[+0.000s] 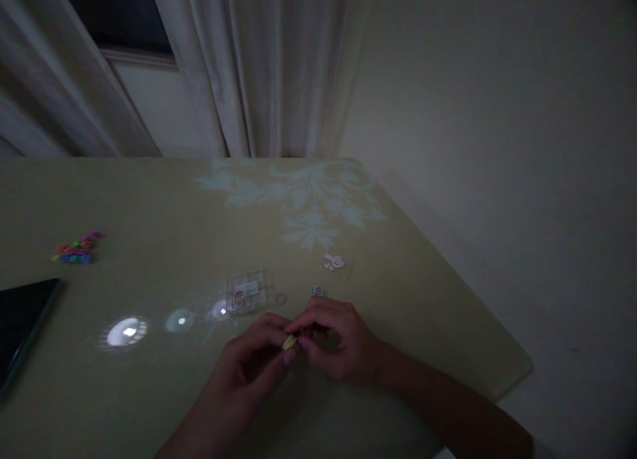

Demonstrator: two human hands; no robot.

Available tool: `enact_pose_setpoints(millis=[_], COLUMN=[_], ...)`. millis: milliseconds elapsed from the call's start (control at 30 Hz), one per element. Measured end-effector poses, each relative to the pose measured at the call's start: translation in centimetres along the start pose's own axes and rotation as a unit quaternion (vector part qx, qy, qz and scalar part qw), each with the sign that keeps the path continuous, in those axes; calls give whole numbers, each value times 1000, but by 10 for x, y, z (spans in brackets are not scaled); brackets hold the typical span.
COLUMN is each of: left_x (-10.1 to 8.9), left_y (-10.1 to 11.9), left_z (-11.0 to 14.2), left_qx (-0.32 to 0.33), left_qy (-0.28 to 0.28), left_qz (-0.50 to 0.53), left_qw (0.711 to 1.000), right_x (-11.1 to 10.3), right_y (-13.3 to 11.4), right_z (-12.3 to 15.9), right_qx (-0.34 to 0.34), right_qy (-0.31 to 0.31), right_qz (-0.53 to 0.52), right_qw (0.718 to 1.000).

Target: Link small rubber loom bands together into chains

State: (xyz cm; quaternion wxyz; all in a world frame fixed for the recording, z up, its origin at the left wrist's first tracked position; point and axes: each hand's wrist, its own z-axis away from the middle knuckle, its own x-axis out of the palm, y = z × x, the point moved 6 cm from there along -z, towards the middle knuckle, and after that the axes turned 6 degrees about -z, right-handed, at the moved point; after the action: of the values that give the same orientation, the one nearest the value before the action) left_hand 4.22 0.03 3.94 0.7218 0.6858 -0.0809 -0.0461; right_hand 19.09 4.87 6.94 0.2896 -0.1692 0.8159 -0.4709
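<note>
We see two bare hands working close together over the near middle of a pale table [423,313]. The left hand [246,366] pinches a small yellow piece [289,341] between thumb and fingertips, so the piece sits in the narrow gap where both hands meet. The right hand [343,343] has its thumb and forefinger drawn close together just right of that piece; we cannot tell whether they grip it or something tiny beside it. Just beyond the hands, we find a clear plastic box [261,300] with small items inside, a pale ring [281,303] just to its right, and a small greenish cluster [317,291] near the right hand's knuckles. Farther back and to the right lie white bits [336,261]. Well to the left, we see a multicoloured pile [77,250], with a dark flat device [24,326] nearer us at the left edge.
</note>
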Motion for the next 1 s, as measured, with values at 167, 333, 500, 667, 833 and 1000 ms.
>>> enact_pose_setpoints(millis=[167, 333, 500, 667, 833, 1000], left_x=[-3, -7, -42, -73, -66, -69], left_y=[2, 7, 18, 25, 19, 11], left_z=[-2, -2, -4, -5, -13, -16], left_qx=[2, 30, 117, 219, 246, 243], left_qy=[2, -7, 87, 206, 142, 132], left_qz=[-3, -54, -243, -500, -654, -660], left_qw=[1000, 998, 959, 812, 701, 698], right_x=[-1, -2, -6, -8, -9, -10], right_y=[1, -1, 2, 9, 6, 3], right_z=[0, -1, -1, 0, -1, -1], right_qx=[-9, -19, 6, 36, 34, 30], right_qy=[1, 8, 42, 50, 54, 59], right_qz=[-10, -8, 19, 18, 15, 13], right_qw=[1000, 1000, 999, 998, 998, 998])
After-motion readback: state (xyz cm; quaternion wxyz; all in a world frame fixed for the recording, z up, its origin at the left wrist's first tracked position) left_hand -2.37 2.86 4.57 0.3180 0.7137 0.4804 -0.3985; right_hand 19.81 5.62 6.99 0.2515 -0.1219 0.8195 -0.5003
